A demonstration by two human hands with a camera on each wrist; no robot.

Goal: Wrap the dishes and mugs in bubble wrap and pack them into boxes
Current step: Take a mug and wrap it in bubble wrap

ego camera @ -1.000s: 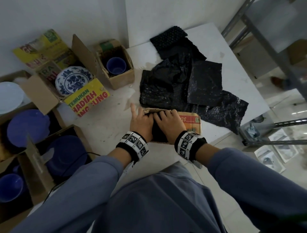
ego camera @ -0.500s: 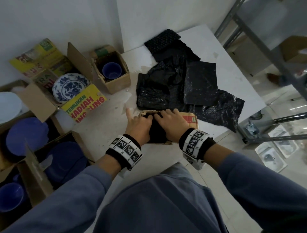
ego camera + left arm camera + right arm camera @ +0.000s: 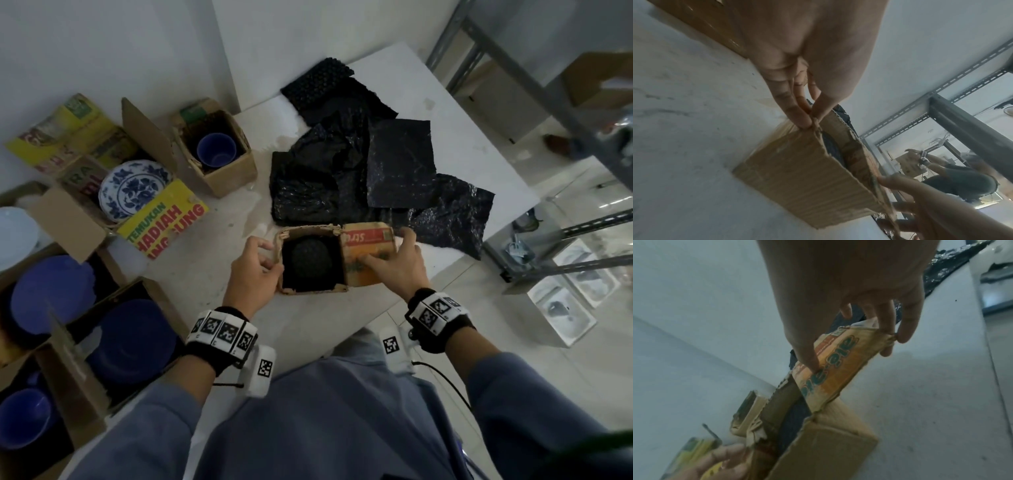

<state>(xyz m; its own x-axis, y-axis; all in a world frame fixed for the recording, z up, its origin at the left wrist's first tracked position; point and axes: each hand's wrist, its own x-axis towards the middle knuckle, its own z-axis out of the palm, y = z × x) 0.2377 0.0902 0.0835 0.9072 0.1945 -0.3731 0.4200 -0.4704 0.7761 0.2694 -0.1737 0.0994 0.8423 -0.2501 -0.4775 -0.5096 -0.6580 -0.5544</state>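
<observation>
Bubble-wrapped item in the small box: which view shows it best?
Head view: the black bubble-wrapped item sits fully exposed in the open small box. Left wrist shows only a dark sliver behind the box wall; right wrist a narrow dark strip under the orange flap.

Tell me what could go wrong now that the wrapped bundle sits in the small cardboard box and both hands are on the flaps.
1. The small cardboard box has ragged, torn edges; the left hand pinches its left flap and could rip it.
2. The black bubble-wrapped bundle looks domed, so the orange printed flap under the right hand may not close flat.
3. The box sits near the white table's front edge; pushing could slide it off.
</observation>
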